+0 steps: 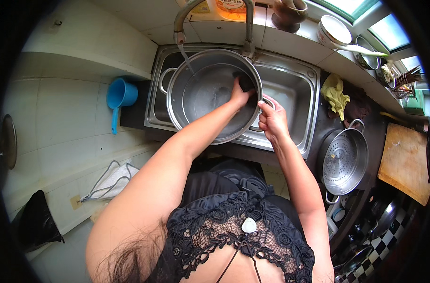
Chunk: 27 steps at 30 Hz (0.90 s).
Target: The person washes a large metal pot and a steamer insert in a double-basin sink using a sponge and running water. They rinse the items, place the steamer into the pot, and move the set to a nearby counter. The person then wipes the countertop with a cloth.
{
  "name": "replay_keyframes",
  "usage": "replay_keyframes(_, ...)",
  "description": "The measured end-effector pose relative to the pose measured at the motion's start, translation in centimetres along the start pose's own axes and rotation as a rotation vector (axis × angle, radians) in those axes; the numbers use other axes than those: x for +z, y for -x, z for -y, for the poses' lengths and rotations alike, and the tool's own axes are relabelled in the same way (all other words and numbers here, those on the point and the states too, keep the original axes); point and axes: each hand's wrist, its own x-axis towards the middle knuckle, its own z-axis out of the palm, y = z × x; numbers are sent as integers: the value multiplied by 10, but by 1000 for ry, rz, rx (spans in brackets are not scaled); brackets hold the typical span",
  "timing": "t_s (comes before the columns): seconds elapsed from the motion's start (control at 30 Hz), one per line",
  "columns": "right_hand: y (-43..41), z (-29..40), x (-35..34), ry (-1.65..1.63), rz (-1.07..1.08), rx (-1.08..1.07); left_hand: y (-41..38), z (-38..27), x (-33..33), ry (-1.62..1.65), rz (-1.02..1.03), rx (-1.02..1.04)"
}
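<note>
A large stainless steel pot (208, 92) rests tilted over the left basin of a double sink (292, 95). From the faucet (179, 37) a stream of water runs into it. My left hand (240, 94) is inside the pot, pressing a dark scrubber or cloth (246, 82) to the inner wall on the right; its exact kind cannot be told. Outside the rim, my right hand (272, 118) grips the pot's right loop handle, above the right basin. The other loop handle (164, 80) sticks out at the left.
Right of the sink lie a yellow-green cloth (335, 93), a steel steamer tray (345, 161) and a wooden cutting board (406, 161). A blue dipper (122, 93) is at the left. Bowls (335, 30) and a mortar (289, 14) stand on the ledge behind.
</note>
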Motion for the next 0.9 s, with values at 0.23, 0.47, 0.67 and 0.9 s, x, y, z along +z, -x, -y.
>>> replay_keyframes(0.23, 2, -1, 2, -31, -9, 16, -52, 21, -48, -56, -418, -294)
replay_keyframes(0.47, 3, -3, 5, -18, 44, 62, -84, 7, -61, 975, -684, -589)
replay_keyframes(0.67, 3, 0, 2, 6, 36, 74, -51, -3, -3, 702, -270, -462)
replay_keyframes(0.9, -2, -3, 2, -20, 38, 25, 30, 12, -70, -272, 935, -322)
